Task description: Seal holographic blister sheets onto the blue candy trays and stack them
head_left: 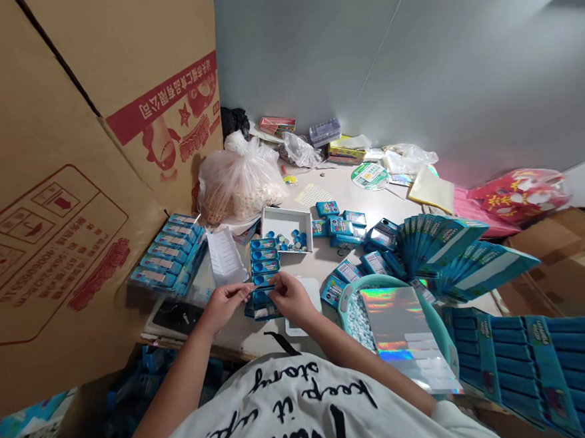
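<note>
A small blue cardboard packet (262, 296) is being pinched between the left hand (223, 306) and right hand (291, 298), near the white desk's (240, 336) front edge, with a column of blue packets (264, 264) just ahead.

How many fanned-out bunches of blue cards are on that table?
2: one fanned bunch just beyond the teal basket, another to its right. Others may be hidden.

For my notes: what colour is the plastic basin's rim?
Teal rim, best seen in the head view.
</note>
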Demonstrator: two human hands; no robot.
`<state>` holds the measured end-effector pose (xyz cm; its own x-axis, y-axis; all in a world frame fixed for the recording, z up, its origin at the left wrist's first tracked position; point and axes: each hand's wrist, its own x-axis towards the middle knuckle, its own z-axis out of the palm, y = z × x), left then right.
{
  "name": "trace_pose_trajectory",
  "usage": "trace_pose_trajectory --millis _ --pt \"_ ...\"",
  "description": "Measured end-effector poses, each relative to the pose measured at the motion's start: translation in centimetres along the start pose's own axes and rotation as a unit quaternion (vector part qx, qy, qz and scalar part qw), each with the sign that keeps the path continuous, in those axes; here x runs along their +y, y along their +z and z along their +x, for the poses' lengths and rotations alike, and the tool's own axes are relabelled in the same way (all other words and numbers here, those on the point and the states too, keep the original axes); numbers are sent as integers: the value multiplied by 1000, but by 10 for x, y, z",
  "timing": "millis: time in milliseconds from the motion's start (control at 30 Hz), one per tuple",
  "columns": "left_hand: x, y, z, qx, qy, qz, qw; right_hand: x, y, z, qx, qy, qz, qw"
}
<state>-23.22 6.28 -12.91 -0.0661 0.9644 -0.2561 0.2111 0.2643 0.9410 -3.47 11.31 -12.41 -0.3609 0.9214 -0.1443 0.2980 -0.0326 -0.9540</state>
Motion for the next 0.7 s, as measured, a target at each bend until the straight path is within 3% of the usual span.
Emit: trace_pose_trajectory --millis 267,500,700 --pt "3 -2 -3 -29 17 4 999 -12 -7 -6 -3 27 -70 997" --pt "3 7 -2 -28 75 98 992 -3 -3 4 -34 7 -132 991" --pt "-11 16 3 -12 48 65 997 1 -4 6 -54 -6 -179 982"
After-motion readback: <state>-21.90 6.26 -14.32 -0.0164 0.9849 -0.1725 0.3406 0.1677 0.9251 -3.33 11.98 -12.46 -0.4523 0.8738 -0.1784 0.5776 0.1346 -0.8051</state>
